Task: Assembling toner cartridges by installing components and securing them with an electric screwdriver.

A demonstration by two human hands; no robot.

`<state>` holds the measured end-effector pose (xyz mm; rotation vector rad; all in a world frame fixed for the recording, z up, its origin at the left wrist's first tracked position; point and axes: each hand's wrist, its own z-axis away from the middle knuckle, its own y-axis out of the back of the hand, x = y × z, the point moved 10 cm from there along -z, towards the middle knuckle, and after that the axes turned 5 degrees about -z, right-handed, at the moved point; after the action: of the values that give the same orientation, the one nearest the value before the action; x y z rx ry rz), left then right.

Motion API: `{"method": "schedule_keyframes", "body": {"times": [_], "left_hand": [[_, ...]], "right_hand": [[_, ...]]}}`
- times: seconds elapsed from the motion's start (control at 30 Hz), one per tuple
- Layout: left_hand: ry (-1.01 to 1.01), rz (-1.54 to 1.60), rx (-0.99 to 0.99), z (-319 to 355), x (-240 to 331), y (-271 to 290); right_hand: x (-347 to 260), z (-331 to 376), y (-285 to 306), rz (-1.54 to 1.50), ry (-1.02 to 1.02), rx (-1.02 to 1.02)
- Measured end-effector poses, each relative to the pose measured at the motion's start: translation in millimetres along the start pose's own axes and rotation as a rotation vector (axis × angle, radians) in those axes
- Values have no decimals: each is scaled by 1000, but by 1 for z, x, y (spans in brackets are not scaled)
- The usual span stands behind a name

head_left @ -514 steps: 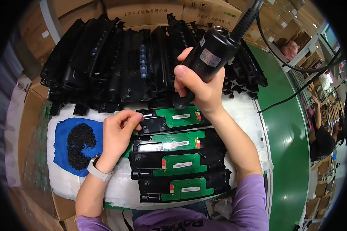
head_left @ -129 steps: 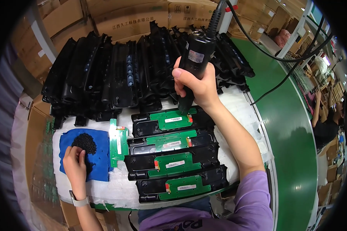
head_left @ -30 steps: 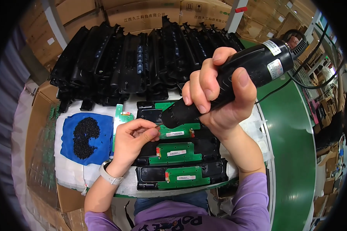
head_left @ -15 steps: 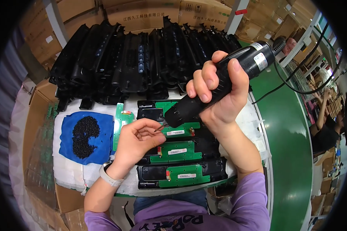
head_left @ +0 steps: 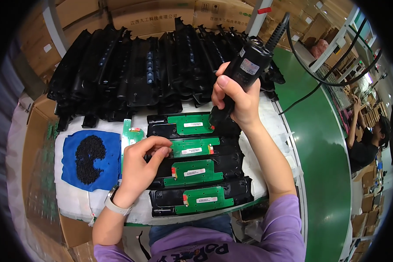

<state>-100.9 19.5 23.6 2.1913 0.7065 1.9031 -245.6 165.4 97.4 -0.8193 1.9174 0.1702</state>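
My right hand (head_left: 240, 99) is wrapped round a black corded electric screwdriver (head_left: 248, 65). The tool tilts nose down, its lower end at the right end of the farthest green circuit board (head_left: 185, 127); its bit is hidden. That board lies in a black plastic panel (head_left: 160, 129), and more boards in like panels are lined up nearer to me. Over the left end of the second circuit board (head_left: 201, 144), my left hand (head_left: 137, 163) has thumb and fingertips pinched together. Whatever they hold, if anything, is too small to see.
Left of my left hand, a blue cloth (head_left: 111, 161) bears a pile of small black screws (head_left: 89, 159). A loose green board (head_left: 127, 135) stands behind that hand. Black plastic housings (head_left: 135, 83) are heaped at the back. The screwdriver's cord (head_left: 308, 65) loops right; a co-worker (head_left: 367, 139) is far right.
My right hand has swung the screwdriver from near my left fingertips to the farthest board's right end, more upright. My left hand has moved slightly left and down. The view has shifted a little.
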Motion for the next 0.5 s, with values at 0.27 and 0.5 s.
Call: {"method": "schedule_keyframes", "body": {"times": [0.27,0.5], "left_hand": [[-41,-54,-5,-1,-2,1],[62,208,-50,-1,-9,-6]], "right_hand": [[7,-1,2,26,-17,13],[9,0,-6,32,-15,-44]]}}
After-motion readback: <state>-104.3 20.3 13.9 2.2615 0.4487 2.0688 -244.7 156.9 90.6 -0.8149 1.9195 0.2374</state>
